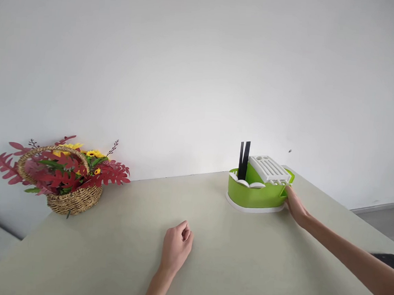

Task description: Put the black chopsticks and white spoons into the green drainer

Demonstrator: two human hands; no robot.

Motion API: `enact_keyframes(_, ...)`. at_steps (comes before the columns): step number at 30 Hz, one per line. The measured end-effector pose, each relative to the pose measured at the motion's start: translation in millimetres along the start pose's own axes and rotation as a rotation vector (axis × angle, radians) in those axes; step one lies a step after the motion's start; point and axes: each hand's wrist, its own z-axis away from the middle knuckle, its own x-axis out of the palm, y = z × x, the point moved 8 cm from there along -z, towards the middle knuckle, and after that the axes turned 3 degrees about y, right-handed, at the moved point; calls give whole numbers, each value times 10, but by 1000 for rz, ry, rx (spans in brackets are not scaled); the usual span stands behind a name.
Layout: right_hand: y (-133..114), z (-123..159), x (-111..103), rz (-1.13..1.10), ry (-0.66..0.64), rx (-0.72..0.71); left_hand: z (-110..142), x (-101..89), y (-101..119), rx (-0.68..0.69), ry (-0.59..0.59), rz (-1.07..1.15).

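A green and white knife and chopstick holder (256, 196) stands upright on the table, toward the right and close to the wall. Its white slotted top slopes, and black chopsticks (245, 162) rise from its left compartment. My right hand (296, 207) grips the holder's right end; its fingertips are mostly hidden by the holder. In the middle of the table my left hand (177, 246) rests in a loose fist, apart from the holder, and nothing shows in it.
A woven basket (75, 201) of red leaves and yellow artificial flowers sits on the table's left side. The pale wall (189, 74) borders the table (134, 247) at the back. A dark object (389, 260) lies at the right edge.
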Motion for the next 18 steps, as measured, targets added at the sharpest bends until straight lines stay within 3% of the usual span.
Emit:
enact_keyframes(3, -21, 225, 239, -38, -100, 59, 0, -29, 23, 1, 37, 0)
enact_keyframes(7, -213, 587, 527, -119, -219, 63, -3, -188, 97, 3, 220, 60)
enact_keyframes(11, -429, 961, 815, -139, -349, 51, 7, -255, 60, -115, 284, 213)
enact_keyframes(15, -579, 1276, 1046, -143, -405, 39, 30, -281, 19, -182, 298, 321)
enact_keyframes(18, -664, 1459, 1156, -149, -415, 18, 45, -385, -43, -196, 414, 442)
